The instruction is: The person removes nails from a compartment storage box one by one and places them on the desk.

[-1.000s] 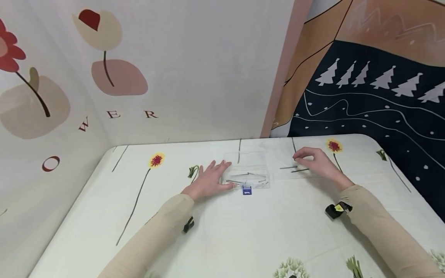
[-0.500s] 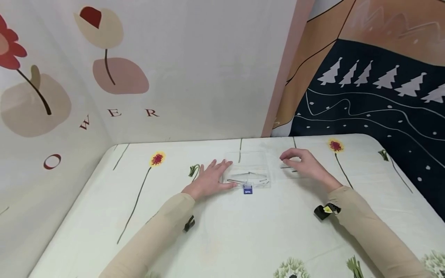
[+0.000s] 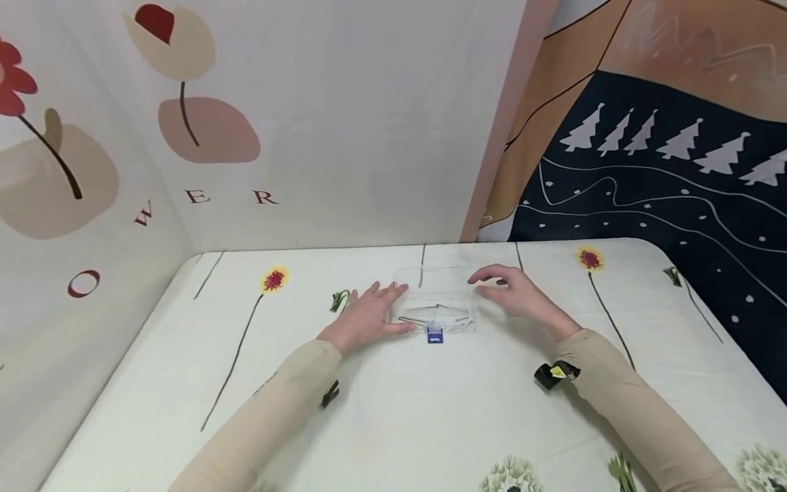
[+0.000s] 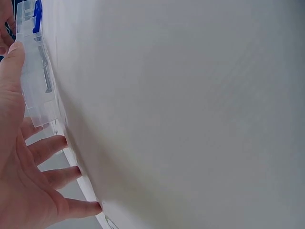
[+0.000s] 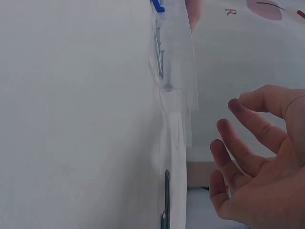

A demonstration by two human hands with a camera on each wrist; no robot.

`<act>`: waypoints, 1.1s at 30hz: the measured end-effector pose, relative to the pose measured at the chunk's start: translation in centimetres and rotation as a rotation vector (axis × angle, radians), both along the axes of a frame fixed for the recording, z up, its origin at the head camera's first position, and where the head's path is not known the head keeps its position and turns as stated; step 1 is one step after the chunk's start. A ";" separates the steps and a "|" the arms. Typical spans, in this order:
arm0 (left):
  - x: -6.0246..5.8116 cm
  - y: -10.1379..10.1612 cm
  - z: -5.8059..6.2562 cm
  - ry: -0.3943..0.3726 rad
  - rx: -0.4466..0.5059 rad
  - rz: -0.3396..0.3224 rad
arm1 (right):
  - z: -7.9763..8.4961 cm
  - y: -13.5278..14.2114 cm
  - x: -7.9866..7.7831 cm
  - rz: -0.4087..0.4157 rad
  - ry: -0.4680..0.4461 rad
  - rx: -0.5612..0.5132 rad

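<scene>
A clear plastic box [image 3: 461,295] with a blue latch [image 3: 435,335] lies on the table, with several metal nails [image 3: 451,309] inside. At its left side, my left hand [image 3: 365,318] rests with fingers spread; the thumb lies along the box and the other fingertips touch the tablecloth in the left wrist view. My right hand [image 3: 513,295] hovers just right of the box, its fingers loosely bent and nothing visible between them. Below it, in the right wrist view, two loose nails [image 5: 167,195] lie on the table; the hand hides them from the head view.
A white tablecloth [image 3: 393,410] with printed flowers covers the table. A pale curtain [image 3: 356,137] with printed flowers and letters hangs behind it, and a dark cloth with white trees [image 3: 652,178] hangs at the right.
My right hand has moved left, from above the loose nails to the right edge of the box, and its thumb and forefinger have parted. My left hand has stayed in place.
</scene>
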State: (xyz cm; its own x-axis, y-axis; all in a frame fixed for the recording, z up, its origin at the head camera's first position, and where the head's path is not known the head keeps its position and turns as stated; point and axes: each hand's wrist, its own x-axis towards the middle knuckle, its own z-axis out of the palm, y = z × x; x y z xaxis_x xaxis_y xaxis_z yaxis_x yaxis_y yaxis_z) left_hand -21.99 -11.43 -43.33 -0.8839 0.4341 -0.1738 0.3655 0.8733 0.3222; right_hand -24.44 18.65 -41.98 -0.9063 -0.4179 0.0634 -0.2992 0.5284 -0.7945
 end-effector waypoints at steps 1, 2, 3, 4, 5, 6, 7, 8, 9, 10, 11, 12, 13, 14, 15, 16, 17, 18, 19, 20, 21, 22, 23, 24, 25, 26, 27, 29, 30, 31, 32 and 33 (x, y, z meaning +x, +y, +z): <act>0.0 0.0 0.0 0.005 -0.009 -0.002 | 0.1 -0.2 0.0 0.010 -0.001 -0.002; -0.1 -0.1 -0.1 0.016 -0.016 -0.002 | 0.1 -0.4 0.0 0.021 -0.003 -0.004; -0.1 -0.1 -0.1 0.022 -0.025 -0.004 | 0.1 -0.5 0.0 0.035 0.001 -0.010; -0.1 -0.1 -0.1 0.026 -0.031 -0.004 | 0.1 -0.7 0.0 0.051 0.009 -0.014; -0.1 -0.1 -0.1 0.027 -0.033 -0.005 | 0.0 -0.8 0.0 0.066 0.016 -0.017; -0.1 -0.1 0.0 0.028 -0.032 -0.005 | -0.1 -1.0 0.0 0.080 0.023 -0.019; -0.1 -0.1 -0.1 0.031 -0.034 -0.006 | -0.2 -1.1 0.0 0.093 0.030 -0.022; -0.1 -0.1 -0.1 0.035 -0.036 -0.007 | -0.3 -1.2 0.0 0.100 0.032 -0.020; 0.0 0.0 0.1 0.032 -0.038 -0.007 | -0.4 -1.3 0.1 0.103 0.033 -0.019; 0.0 0.0 0.1 0.032 -0.038 -0.007 | -0.4 -1.4 0.1 0.107 0.032 -0.015; 0.0 0.0 0.1 0.034 -0.040 -0.008 | -0.5 -1.5 0.1 0.109 0.028 -0.010; 0.0 0.0 0.0 0.037 -0.044 -0.008 | -0.5 -1.5 0.2 0.110 0.024 -0.008; 0.0 0.1 0.0 0.041 -0.050 -0.008 | -0.6 -1.6 0.2 0.110 0.021 -0.005; 0.0 0.1 0.0 0.044 -0.054 -0.008 | -0.7 -1.7 0.2 0.110 0.018 -0.002; 0.0 0.1 -0.1 0.044 -0.056 -0.007 | -0.8 -1.8 0.2 0.113 0.018 0.004; 0.0 0.2 -0.1 0.045 -0.060 -0.007 | -1.0 -1.8 0.3 0.118 0.017 0.008; 0.1 0.2 -0.1 0.046 -0.065 -0.008 | -1.1 -1.9 0.3 0.125 0.021 0.015; 0.1 0.2 -0.1 0.046 -0.069 -0.009 | -1.2 -1.9 0.3 0.130 0.023 0.019; 0.1 0.3 -0.1 0.048 -0.073 -0.011 | -1.3 -2.0 0.3 0.137 0.029 0.027; 0.1 0.3 0.0 0.047 -0.077 -0.012 | -1.4 -2.0 0.3 0.145 0.034 0.032; 0.1 0.4 0.0 0.048 -0.080 -0.013 | -1.4 -2.0 0.3 0.151 0.038 0.043; 0.1 0.4 0.0 0.050 -0.087 -0.013 | -1.5 -2.1 0.3 0.157 0.040 0.054; 0.1 0.4 0.0 0.054 -0.089 -0.015 | -1.5 -2.1 0.4 0.165 0.048 0.068; 0.1 0.5 0.0 0.054 -0.094 -0.015 | -1.5 -2.2 0.4 0.166 0.046 0.081; 0.1 0.5 0.0 0.055 -0.097 -0.014 | -1.4 -2.2 0.4 0.168 0.047 0.097; 0.0 0.5 0.0 0.054 -0.100 -0.012 | -1.4 -2.3 0.4 0.170 0.045 0.112; 0.0 0.6 0.0 0.054 -0.101 -0.010 | -1.4 -2.4 0.5 0.168 0.042 0.127; 0.0 0.6 0.0 0.053 -0.100 -0.007 | -1.3 -2.5 0.6 0.172 0.041 0.144; 0.0 0.6 0.0 0.052 -0.100 -0.005 | -1.3 -2.6 0.6 0.169 0.036 0.152; 0.1 0.6 0.0 0.053 -0.099 -0.005 | -1.3 -2.6 0.7 0.171 0.036 0.160; 0.1 0.6 0.0 0.052 -0.100 -0.006 | -1.4 -2.7 0.7 0.172 0.033 0.166; 0.1 0.6 0.0 0.052 -0.100 -0.007 | -1.3 -2.7 0.8 0.172 0.031 0.172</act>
